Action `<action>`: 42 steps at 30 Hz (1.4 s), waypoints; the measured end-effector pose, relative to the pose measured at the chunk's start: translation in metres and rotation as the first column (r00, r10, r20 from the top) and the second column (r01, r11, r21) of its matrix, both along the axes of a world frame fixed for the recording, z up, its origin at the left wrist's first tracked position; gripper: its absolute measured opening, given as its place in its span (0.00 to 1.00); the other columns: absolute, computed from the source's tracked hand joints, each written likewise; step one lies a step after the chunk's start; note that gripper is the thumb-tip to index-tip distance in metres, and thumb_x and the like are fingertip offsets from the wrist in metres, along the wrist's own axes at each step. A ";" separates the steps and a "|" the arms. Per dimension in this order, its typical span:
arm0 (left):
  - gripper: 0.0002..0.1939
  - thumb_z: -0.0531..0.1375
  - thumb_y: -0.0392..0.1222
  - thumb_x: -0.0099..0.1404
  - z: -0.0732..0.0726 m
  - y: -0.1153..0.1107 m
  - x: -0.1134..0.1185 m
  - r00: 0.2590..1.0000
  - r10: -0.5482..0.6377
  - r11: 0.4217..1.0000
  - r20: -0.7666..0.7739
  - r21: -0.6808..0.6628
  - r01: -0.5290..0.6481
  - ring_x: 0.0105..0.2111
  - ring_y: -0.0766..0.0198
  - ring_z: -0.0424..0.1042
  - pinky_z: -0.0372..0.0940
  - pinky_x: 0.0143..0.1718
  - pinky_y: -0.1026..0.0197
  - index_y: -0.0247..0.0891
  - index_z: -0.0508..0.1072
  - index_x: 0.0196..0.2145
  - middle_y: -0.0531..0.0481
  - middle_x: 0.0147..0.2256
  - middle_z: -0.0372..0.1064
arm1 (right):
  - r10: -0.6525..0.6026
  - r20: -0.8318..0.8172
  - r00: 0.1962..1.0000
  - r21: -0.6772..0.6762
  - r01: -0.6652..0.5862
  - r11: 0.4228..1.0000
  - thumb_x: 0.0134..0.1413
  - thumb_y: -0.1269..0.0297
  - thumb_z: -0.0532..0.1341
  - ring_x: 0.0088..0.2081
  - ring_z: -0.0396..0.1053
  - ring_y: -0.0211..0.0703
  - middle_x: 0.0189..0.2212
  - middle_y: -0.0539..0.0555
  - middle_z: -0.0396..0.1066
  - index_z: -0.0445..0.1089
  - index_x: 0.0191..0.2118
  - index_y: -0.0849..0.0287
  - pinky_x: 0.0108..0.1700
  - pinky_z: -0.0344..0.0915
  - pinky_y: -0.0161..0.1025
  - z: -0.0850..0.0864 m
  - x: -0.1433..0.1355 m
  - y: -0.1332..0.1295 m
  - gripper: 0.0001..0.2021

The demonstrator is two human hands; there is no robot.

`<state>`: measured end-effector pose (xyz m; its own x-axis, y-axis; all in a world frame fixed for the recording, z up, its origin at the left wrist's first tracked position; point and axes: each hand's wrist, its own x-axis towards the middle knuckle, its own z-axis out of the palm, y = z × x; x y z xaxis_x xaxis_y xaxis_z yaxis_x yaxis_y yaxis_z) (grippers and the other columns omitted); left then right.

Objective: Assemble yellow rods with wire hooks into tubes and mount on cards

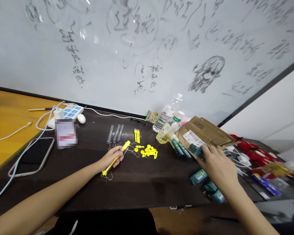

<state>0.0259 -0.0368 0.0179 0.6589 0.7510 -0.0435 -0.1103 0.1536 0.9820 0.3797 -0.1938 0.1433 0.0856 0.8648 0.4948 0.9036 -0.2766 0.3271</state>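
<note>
My left hand is closed around a slim spring scale, with yellow ends and a wire hook hanging from its lower end. To the right, my right hand grips a small dark green box in front of the cardboard parcel; the fingers hide part of it. Between the hands lie a heap of small yellow plastic pieces and several yellow rods. Clear plastic tubes rest behind my left hand, and thin wire hooks are scattered around it.
Green boxes lean by the cardboard parcel; others lie near the front edge. Water bottles stand at the back. On the left are a phone, a power strip and cables. Red packages lie far right.
</note>
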 end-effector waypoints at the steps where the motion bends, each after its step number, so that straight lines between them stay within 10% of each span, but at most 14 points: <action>1: 0.10 0.54 0.44 0.60 -0.001 0.001 0.000 1.000 0.006 1.000 0.003 0.002 -0.006 0.10 0.77 0.54 0.46 0.10 0.73 0.37 0.61 0.36 0.60 0.20 0.61 | 0.079 -0.172 0.982 0.094 -0.063 0.994 0.50 0.59 0.60 0.31 0.66 0.46 0.28 0.56 0.67 0.65 0.35 0.60 0.27 0.59 0.37 0.006 -0.016 0.001 0.10; 3: 0.12 0.55 0.47 0.60 -0.004 0.002 -0.001 1.000 0.016 1.000 0.006 0.023 -0.016 0.09 0.78 0.52 0.45 0.10 0.73 0.38 0.61 0.38 0.61 0.20 0.59 | 0.257 -0.565 0.784 0.292 -0.101 0.951 0.45 0.51 0.63 0.23 0.64 0.40 0.22 0.51 0.65 0.62 0.30 0.59 0.23 0.59 0.35 0.009 -0.044 0.012 0.16; 8: 0.18 0.59 0.51 0.58 -0.007 0.005 -0.004 0.988 0.093 0.988 0.126 0.107 -0.107 0.09 0.81 0.49 0.44 0.09 0.74 0.39 0.58 0.40 0.58 0.27 0.65 | 0.555 -0.797 -0.237 0.559 0.056 0.827 0.39 0.52 0.67 0.19 0.66 0.35 0.21 0.43 0.66 0.56 0.35 0.56 0.18 0.63 0.31 -0.031 -0.094 0.080 0.22; 14: 0.17 0.61 0.48 0.56 -0.002 0.009 -0.007 0.973 0.187 0.970 0.138 0.130 -0.205 0.09 0.81 0.50 0.45 0.08 0.74 0.39 0.57 0.35 0.58 0.25 0.66 | 0.488 -0.625 -0.609 0.477 0.198 0.857 0.36 0.54 0.68 0.17 0.66 0.32 0.20 0.40 0.64 0.55 0.35 0.55 0.17 0.64 0.29 -0.099 -0.130 0.139 0.24; 27: 0.14 0.59 0.41 0.54 0.004 0.018 -0.012 0.923 0.384 0.914 0.000 0.140 -0.380 0.06 0.76 0.48 0.43 0.08 0.74 0.39 0.58 0.36 0.68 0.10 0.50 | 0.459 -0.607 -0.649 0.515 0.118 0.849 0.44 0.55 0.65 0.22 0.68 0.34 0.26 0.43 0.67 0.55 0.38 0.54 0.23 0.68 0.33 -0.107 -0.133 0.128 0.20; 34: 0.12 0.56 0.37 0.52 0.006 0.025 -0.017 0.922 0.368 0.929 0.119 -0.008 -0.370 0.07 0.78 0.47 0.44 0.08 0.75 0.40 0.58 0.35 0.66 0.13 0.52 | 0.678 -0.686 -0.265 0.634 0.239 0.735 0.44 0.57 0.64 0.29 0.68 0.35 0.28 0.45 0.66 0.59 0.45 0.55 0.31 0.68 0.34 -0.100 -0.107 0.128 0.22; 38: 0.11 0.56 0.38 0.52 0.008 0.026 -0.021 0.944 0.278 0.959 0.177 -0.114 -0.261 0.08 0.79 0.46 0.42 0.08 0.75 0.40 0.58 0.33 0.64 0.16 0.54 | 0.479 -0.866 -0.145 0.501 -0.225 0.836 0.47 0.55 0.62 0.27 0.67 0.37 0.27 0.50 0.69 0.67 0.34 0.60 0.27 0.65 0.33 -0.095 -0.110 0.120 0.13; 42: 0.11 0.57 0.37 0.51 0.008 0.019 -0.018 0.974 0.187 0.971 0.131 -0.175 -0.163 0.08 0.80 0.45 0.40 0.08 0.75 0.39 0.58 0.32 0.63 0.17 0.55 | 0.236 -0.954 -0.187 0.298 -0.685 0.665 0.48 0.58 0.62 0.31 0.69 0.39 0.34 0.53 0.72 0.67 0.43 0.58 0.32 0.66 0.36 -0.092 -0.129 0.107 0.16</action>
